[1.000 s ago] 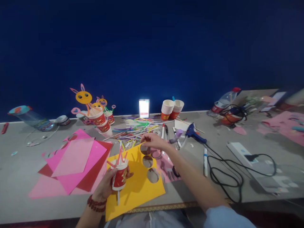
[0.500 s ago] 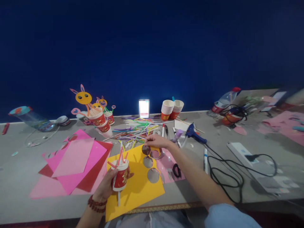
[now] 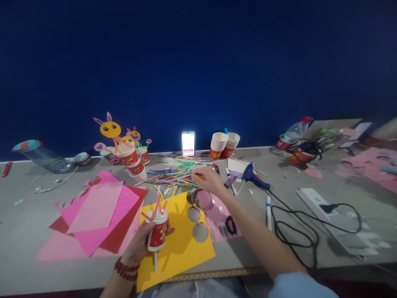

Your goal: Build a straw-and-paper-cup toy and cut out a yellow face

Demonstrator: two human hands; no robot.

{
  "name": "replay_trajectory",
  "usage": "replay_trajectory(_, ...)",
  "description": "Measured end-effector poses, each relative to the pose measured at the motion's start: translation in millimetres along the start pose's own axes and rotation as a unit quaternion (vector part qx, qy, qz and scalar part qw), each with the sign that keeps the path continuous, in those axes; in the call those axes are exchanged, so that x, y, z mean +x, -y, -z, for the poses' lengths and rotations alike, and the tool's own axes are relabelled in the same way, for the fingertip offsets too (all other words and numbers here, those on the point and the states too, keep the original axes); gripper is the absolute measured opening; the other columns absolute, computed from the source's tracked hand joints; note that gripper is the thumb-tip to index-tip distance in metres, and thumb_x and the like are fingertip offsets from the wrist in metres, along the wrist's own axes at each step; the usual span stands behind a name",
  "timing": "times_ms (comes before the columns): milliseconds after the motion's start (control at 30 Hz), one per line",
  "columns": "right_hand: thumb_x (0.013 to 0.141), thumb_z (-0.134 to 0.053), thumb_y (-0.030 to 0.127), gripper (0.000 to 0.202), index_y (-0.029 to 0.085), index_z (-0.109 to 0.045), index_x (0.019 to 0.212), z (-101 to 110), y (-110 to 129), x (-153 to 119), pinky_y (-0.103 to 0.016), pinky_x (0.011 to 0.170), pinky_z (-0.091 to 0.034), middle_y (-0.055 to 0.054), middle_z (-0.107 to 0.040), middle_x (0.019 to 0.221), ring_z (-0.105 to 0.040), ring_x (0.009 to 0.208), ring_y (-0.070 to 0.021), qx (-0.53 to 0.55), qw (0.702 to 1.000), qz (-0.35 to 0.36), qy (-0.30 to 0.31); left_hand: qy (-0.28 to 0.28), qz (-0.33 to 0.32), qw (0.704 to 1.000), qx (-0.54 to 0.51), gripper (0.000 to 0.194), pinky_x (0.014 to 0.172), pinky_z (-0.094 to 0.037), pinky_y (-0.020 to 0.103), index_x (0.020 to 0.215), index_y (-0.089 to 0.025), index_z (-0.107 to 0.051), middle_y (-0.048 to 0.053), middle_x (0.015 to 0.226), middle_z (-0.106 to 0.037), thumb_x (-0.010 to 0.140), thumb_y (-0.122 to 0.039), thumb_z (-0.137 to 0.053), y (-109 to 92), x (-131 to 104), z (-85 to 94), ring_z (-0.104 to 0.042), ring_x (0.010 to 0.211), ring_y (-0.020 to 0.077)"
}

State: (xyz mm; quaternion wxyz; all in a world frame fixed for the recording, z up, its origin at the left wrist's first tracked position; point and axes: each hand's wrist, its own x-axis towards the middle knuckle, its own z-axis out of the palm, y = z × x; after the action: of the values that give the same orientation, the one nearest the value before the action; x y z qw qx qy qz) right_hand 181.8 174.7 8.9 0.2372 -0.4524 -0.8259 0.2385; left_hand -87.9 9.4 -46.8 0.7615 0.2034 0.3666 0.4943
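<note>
My left hand (image 3: 139, 242) is wrapped round a red-and-white paper cup (image 3: 157, 236). Pink straws (image 3: 157, 205) stick up from the cup's mouth, and a pale stick (image 3: 155, 261) pokes out below its base. Beneath the cup lies a sheet of yellow paper (image 3: 180, 256) with round holes cut along its right side. My right hand (image 3: 209, 182) reaches over the near right edge of a heap of coloured straws (image 3: 178, 169). Its fingers are drawn together, with a small yellowish bit at the fingertips too indistinct to name.
Pink and red paper sheets (image 3: 96, 207) lie to the left. Cups with rabbit-face figures (image 3: 110, 129) stand behind them. Stacked paper cups (image 3: 218, 145), a lit phone (image 3: 188, 144), a blue glue gun (image 3: 254, 178), a marker (image 3: 268, 213) and a corded power strip (image 3: 328, 219) are farther right.
My right hand has moved up and slightly right, from the upper holes of the yellow paper to the straw heap. My left hand keeps holding the cup in about the same place.
</note>
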Motion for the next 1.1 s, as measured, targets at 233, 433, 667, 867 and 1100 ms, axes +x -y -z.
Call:
replay_trajectory(233, 0.100, -0.042, 0.036, 0.034, 0.019, -0.071, 0.101, -27.2, 11.5, 28.2, -0.028, 0.078, -0.050, -0.004, -0.073, 0.091, -0.067, 0.090, -0.0195, 0.105, 0.992, -0.038, -0.051, 0.051, -0.027, 0.996, 0.075, 0.047, 0.102, -0.048, 0.055, 0.105, -0.017, -0.077, 0.014, 0.102, -0.076, 0.068, -0.045, -0.085, 3.4, -3.2, 3.8, -0.071, 0.094, 0.0320)
replay_trajectory(433, 0.096, -0.050, 0.033, 0.025, 0.022, -0.066, 0.113, -24.1, 28.6, 19.8, -0.035, 0.091, -0.047, -0.008, -0.067, 0.117, -0.061, 0.107, -0.0225, 0.088, 0.994, -0.027, -0.062, 0.068, -0.049, 0.994, 0.070, 0.050, 0.106, -0.044, 0.053, 0.105, -0.016, -0.077, 0.013, 0.097, -0.076, 0.068, -0.049, -0.084, 1.9, -8.3, -1.2, -0.070, 0.083, 0.0263)
replay_trajectory(667, 0.080, -0.066, 0.013, 0.007, 0.020, -0.068, 0.082, -22.1, 24.8, -47.8, -0.029, 0.078, -0.045, -0.003, -0.067, 0.087, -0.061, 0.086, -0.0201, -0.003, 0.996, 0.037, 0.083, 0.039, -0.009, 0.996, 0.085, 0.054, 0.092, -0.053, 0.044, 0.106, -0.016, -0.077, 0.016, 0.103, -0.076, 0.065, -0.051, -0.085, 6.1, -6.5, 11.4, -0.071, 0.098, 0.0339)
replay_trajectory(867, 0.083, -0.060, 0.007, 0.013, 0.018, -0.066, 0.081, -28.4, 25.5, -51.1, -0.031, 0.081, -0.043, -0.006, -0.067, 0.091, -0.059, 0.091, -0.0216, -0.073, 0.988, 0.073, 0.116, 0.043, -0.020, 0.996, 0.073, 0.048, 0.099, -0.050, 0.047, 0.104, -0.015, -0.077, 0.014, 0.100, -0.077, 0.069, -0.049, -0.083, 4.2, -4.4, 6.7, -0.071, 0.094, 0.0318)
replay_trajectory(1100, 0.083, -0.066, 0.014, 0.009, 0.020, -0.069, 0.077, -21.6, 21.6, -42.8, -0.027, 0.075, -0.042, -0.004, -0.070, 0.087, -0.063, 0.087, -0.0198, -0.114, 0.978, 0.088, 0.151, 0.063, -0.040, 0.995, 0.062, 0.041, 0.097, -0.051, 0.047, 0.102, -0.016, -0.076, 0.013, 0.095, -0.076, 0.075, -0.047, -0.078, 1.6, -4.5, 0.4, -0.070, 0.087, 0.0279)
